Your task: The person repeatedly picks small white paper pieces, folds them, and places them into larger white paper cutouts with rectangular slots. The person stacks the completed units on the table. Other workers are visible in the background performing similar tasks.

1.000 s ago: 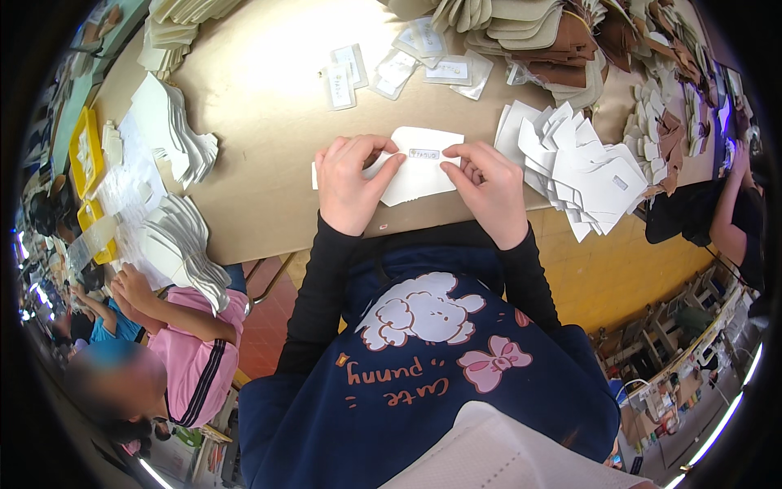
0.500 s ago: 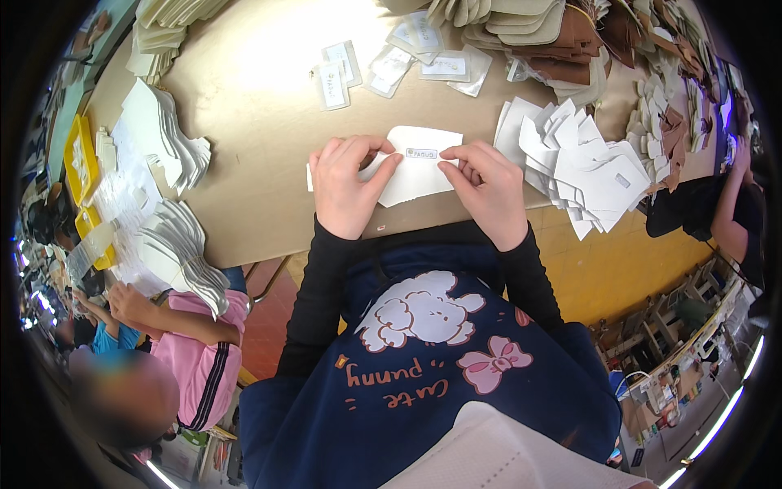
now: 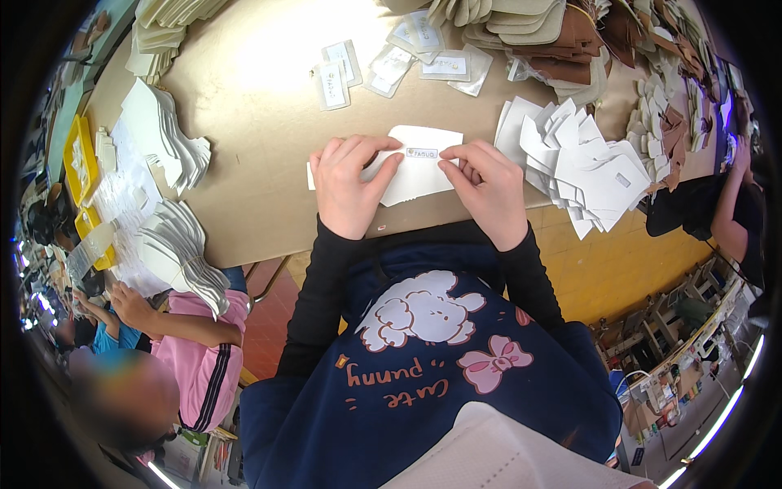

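Note:
A white shoe-upper-like cut piece (image 3: pixel 415 183) lies flat near the table's front edge. On it sits a small rectangular label (image 3: pixel 422 153) with a thin dark border and printing. My left hand (image 3: pixel 350 187) has thumb and forefinger closed at the label's left end, its other fingers curled over the white piece. From the other side, my right hand (image 3: pixel 490 191) pinches at the right end, fingers bent. Whether the label is lifted or touching the piece cannot be told.
At right is a fanned pile of white pieces (image 3: pixel 562 159), one bearing a label. Clear label packets (image 3: pixel 334 85) lie ahead. Brown and beige pieces (image 3: pixel 529 33) crowd the far right. White stacks (image 3: pixel 183 253) and yellow trays (image 3: pixel 81 163) stand left, near a co-worker in pink (image 3: pixel 199 359).
My hands stay almost still at the label; the left one shifts very slightly. The co-worker's hand at left moves a little.

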Action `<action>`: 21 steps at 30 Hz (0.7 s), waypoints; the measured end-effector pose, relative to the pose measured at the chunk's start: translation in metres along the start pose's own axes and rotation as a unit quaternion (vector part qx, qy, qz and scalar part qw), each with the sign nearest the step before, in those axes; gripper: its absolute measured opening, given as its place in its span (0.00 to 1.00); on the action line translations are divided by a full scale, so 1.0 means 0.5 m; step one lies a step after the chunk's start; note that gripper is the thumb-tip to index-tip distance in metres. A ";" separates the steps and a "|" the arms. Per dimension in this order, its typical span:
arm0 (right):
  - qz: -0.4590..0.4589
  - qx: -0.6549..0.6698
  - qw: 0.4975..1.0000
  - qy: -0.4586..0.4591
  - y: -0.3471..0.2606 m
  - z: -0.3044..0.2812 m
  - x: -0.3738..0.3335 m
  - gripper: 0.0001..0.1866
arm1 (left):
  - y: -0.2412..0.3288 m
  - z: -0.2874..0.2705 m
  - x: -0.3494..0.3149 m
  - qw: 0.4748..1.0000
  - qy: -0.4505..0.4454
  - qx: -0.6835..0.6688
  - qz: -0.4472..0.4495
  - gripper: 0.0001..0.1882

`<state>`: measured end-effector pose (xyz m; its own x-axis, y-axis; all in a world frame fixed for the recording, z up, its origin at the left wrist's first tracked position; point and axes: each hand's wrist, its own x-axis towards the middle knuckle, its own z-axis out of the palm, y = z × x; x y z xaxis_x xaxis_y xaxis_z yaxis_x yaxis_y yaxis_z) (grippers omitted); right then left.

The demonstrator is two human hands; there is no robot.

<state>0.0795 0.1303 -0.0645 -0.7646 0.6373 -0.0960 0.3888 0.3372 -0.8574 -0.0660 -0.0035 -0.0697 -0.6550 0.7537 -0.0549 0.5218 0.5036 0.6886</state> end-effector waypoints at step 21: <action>0.007 -0.001 1.000 0.012 -0.005 0.006 -0.003 0.13 | 0.000 0.005 -0.005 0.999 0.009 0.023 0.023 0.04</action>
<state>0.0778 0.1264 -0.0639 -0.7467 0.6584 -0.0948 0.3993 0.3296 -0.8555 -0.0632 -0.0042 -0.0715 -0.6384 0.7696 -0.0106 0.5762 0.4871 0.6563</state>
